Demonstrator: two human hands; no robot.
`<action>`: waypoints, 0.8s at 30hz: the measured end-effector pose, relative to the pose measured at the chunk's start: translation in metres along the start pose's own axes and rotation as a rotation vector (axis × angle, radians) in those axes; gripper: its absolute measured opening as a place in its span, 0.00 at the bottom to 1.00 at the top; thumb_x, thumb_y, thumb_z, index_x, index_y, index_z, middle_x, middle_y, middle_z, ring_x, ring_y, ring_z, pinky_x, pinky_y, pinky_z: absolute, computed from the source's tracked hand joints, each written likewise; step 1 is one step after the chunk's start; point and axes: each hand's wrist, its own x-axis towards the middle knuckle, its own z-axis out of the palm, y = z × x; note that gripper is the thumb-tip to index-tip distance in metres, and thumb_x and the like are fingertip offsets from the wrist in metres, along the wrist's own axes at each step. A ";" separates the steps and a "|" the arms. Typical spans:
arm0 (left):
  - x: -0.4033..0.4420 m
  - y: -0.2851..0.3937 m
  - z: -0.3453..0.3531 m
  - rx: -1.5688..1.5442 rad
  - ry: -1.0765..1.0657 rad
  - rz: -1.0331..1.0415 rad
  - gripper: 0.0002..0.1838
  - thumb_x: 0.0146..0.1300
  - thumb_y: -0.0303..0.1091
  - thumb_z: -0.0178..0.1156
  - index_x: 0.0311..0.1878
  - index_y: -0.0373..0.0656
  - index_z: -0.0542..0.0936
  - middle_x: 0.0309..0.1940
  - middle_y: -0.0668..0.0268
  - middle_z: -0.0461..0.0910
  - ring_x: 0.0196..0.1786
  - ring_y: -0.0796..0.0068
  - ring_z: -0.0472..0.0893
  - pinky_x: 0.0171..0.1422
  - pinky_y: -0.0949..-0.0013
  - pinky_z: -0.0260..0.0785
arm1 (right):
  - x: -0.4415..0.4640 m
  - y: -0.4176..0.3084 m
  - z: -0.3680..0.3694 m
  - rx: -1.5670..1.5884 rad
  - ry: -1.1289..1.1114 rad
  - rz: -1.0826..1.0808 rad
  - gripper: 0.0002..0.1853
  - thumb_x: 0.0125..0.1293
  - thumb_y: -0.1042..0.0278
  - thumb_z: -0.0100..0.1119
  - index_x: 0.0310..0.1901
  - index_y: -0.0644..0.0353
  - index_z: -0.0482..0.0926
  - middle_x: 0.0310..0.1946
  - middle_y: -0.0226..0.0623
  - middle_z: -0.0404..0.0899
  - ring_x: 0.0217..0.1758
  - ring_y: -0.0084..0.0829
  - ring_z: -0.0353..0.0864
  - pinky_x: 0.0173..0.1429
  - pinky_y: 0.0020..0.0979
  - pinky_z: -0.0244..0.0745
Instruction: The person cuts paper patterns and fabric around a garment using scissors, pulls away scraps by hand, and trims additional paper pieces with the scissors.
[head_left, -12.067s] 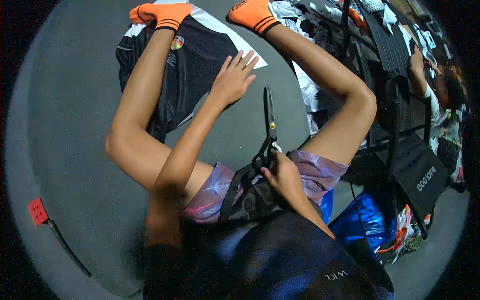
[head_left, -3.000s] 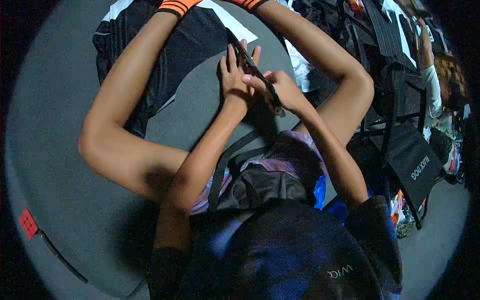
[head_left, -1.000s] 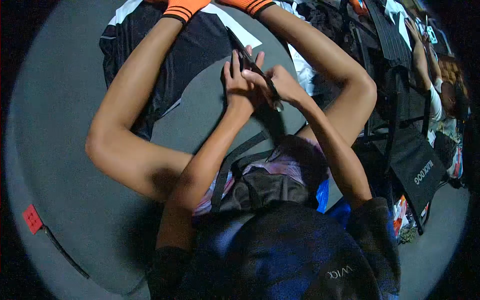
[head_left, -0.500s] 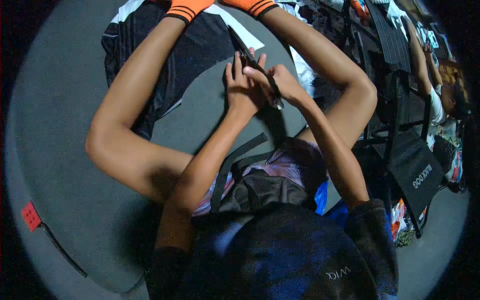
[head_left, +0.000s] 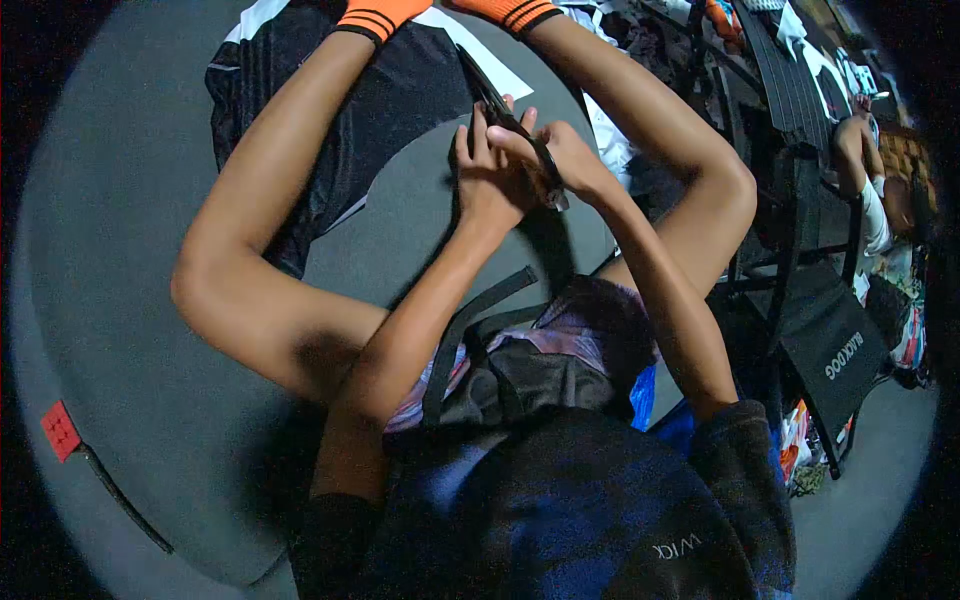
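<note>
In the head view, a pair of black scissors (head_left: 484, 80) points up and to the left, the tips close to the dark cloth garment (head_left: 400, 110). My right hand (head_left: 570, 160) is closed around the handles. Beneath and beside the scissors is my left hand (head_left: 490, 185), its fingers stretched and spread; part of its palm is hidden by the right hand. The garment lies on the grey floor mat (head_left: 110, 250), with a curved lower edge and a white piece (head_left: 510, 75) at its right side.
My bent legs frame the work, and orange socks (head_left: 385, 12) show at the top edge. A red tufted square (head_left: 61, 432) with a dark strip lies at left. On the right are a black folding chair (head_left: 830, 330), piled cloth (head_left: 610, 130) and another person's arm (head_left: 850, 145).
The scissors' blades look closer together. My hands have shifted only slightly. At the far right, the other person's arm has moved lower.
</note>
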 end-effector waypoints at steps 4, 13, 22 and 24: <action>-0.001 -0.001 0.002 0.031 0.021 0.021 0.37 0.61 0.53 0.51 0.72 0.50 0.61 0.72 0.52 0.58 0.69 0.42 0.60 0.68 0.39 0.51 | -0.002 -0.003 -0.004 0.004 -0.001 0.046 0.38 0.52 0.29 0.61 0.17 0.69 0.77 0.14 0.36 0.73 0.18 0.28 0.74 0.27 0.31 0.70; 0.000 -0.002 0.001 -0.017 0.010 0.023 0.36 0.61 0.52 0.51 0.72 0.49 0.61 0.71 0.49 0.58 0.68 0.40 0.60 0.67 0.38 0.51 | 0.003 -0.005 0.000 -0.012 0.055 -0.011 0.35 0.60 0.34 0.60 0.17 0.66 0.79 0.11 0.37 0.75 0.15 0.26 0.75 0.21 0.28 0.68; -0.003 0.000 -0.002 -0.005 0.020 0.016 0.36 0.62 0.52 0.51 0.72 0.50 0.60 0.72 0.50 0.56 0.69 0.40 0.58 0.67 0.39 0.51 | 0.003 -0.006 -0.006 0.048 -0.017 0.065 0.38 0.51 0.30 0.63 0.15 0.67 0.73 0.13 0.35 0.71 0.20 0.26 0.71 0.29 0.32 0.69; -0.002 0.001 0.000 0.042 -0.019 0.010 0.37 0.61 0.52 0.51 0.72 0.51 0.60 0.72 0.50 0.55 0.70 0.41 0.57 0.68 0.39 0.50 | 0.003 -0.013 -0.008 0.060 -0.040 0.049 0.38 0.50 0.30 0.64 0.14 0.67 0.74 0.13 0.35 0.71 0.20 0.26 0.71 0.29 0.32 0.69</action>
